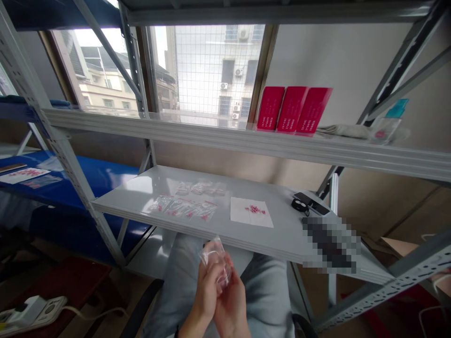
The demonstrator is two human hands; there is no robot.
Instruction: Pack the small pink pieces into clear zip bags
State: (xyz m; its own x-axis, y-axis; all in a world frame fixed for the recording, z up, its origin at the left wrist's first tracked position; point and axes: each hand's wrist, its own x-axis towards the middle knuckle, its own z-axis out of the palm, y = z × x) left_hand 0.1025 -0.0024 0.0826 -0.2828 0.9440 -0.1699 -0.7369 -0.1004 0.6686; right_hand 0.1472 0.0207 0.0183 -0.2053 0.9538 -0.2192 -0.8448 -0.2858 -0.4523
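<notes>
Above my lap, in front of the shelf edge, my left hand (207, 286) and my right hand (232, 295) are close together, both closed on a clear plastic bag (220, 274). Its contents, if any, I cannot make out. On the grey shelf (218, 178) ahead lie several clear zip bags (192, 209) with small red pieces in their corners. Behind them is a second row of clear bags (200, 188). To the right, a white sheet of paper (241, 216) carries a small heap of red pieces (256, 210).
A phone (313, 204) and a black coiled item (299, 205) lie on the shelf's right side, near a blurred-out patch. Three red boxes (292, 110) and a bottle with a teal top (391, 122) stand on the upper shelf. A power strip (38, 312) sits at lower left.
</notes>
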